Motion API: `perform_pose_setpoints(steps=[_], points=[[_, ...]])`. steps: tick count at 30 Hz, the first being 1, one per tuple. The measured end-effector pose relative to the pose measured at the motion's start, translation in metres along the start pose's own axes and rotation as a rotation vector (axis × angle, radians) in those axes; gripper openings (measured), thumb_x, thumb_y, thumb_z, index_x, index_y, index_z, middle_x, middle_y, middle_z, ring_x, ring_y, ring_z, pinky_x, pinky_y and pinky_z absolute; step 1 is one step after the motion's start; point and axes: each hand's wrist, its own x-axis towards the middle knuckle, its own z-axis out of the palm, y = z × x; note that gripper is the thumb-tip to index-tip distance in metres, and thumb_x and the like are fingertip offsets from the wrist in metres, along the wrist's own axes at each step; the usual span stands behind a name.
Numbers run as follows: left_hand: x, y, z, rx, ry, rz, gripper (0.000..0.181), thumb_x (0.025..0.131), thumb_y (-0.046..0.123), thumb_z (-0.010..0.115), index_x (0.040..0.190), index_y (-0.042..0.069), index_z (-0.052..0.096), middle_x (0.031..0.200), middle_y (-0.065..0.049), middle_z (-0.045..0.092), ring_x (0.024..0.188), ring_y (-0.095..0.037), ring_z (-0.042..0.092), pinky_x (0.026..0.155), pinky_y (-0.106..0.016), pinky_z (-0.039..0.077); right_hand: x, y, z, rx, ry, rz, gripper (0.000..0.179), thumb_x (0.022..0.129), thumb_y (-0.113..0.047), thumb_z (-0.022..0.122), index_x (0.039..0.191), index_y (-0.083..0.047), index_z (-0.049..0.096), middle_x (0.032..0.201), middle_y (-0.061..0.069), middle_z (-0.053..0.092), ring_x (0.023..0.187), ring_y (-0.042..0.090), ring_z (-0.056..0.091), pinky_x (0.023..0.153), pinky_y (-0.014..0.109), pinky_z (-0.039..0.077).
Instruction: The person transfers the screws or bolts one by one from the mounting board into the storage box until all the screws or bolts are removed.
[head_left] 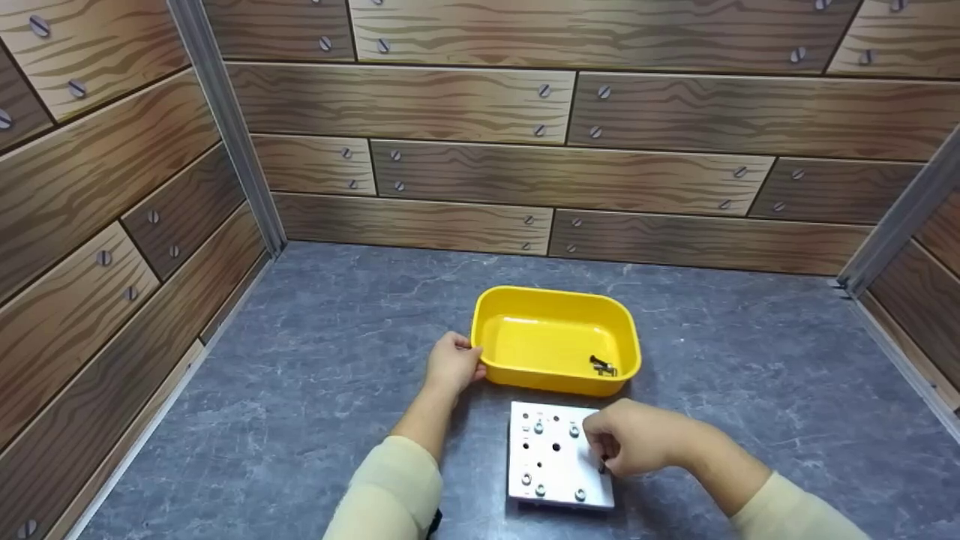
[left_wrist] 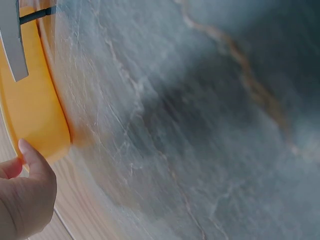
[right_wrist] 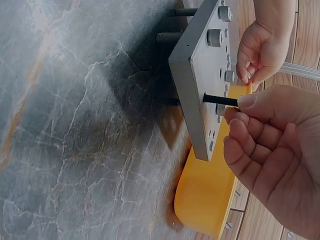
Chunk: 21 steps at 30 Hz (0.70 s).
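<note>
My right hand [head_left: 637, 439] pinches a black screw [right_wrist: 220, 100] between thumb and index finger. The screw's end meets a hole near the right edge of a silver metal plate [head_left: 559, 472]. Several socket-head screws [right_wrist: 215, 38] sit in other holes of the plate; threaded shanks [right_wrist: 170, 37] stick out below, holding it above the tabletop. Beyond the plate, my left hand [head_left: 451, 366] grips the left end of a yellow tray [head_left: 551, 380], thumb and fingers at its rim. In the left wrist view, that hand [left_wrist: 30, 192] holds the tray's corner.
A few loose screws [head_left: 602, 367] lie in the tray's front right corner. The dark grey marbled tabletop [head_left: 337, 337] spreads around the plate and tray. Wood-patterned walls [head_left: 465, 172] stand at the back and both sides, joined by metal corner posts [head_left: 229, 112].
</note>
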Motion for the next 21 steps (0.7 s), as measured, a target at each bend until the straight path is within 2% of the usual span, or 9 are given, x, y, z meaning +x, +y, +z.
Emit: perform_pose_setpoints(steps=[14, 21], points=[[-0.001, 0.000, -0.001, 0.013, -0.003, -0.003, 0.013, 0.087, 0.003, 0.056, 0.097, -0.002, 0.050, 0.078, -0.012, 0.056, 0.058, -0.014, 0.059, 0.062, -0.028, 0.056, 0.001, 0.002, -0.011, 0.005, 0.067, 0.020, 0.015, 0.069, -0.004, 0.063, 0.075, -0.014, 0.055, 0.063, -0.006, 0.050, 0.055, 0.002, 0.041, 0.049, 0.019, 0.039], [0.000, -0.001, 0.000, 0.008, -0.002, 0.011, 0.013, 0.087, 0.002, 0.057, 0.097, -0.003, 0.050, 0.077, -0.012, 0.056, 0.056, -0.013, 0.058, 0.059, -0.027, 0.056, 0.003, 0.007, -0.023, -0.026, 0.162, 0.012, 0.015, 0.069, -0.002, 0.059, 0.072, -0.015, 0.054, 0.062, -0.010, 0.046, 0.057, 0.004, 0.042, 0.049, 0.021, 0.041]])
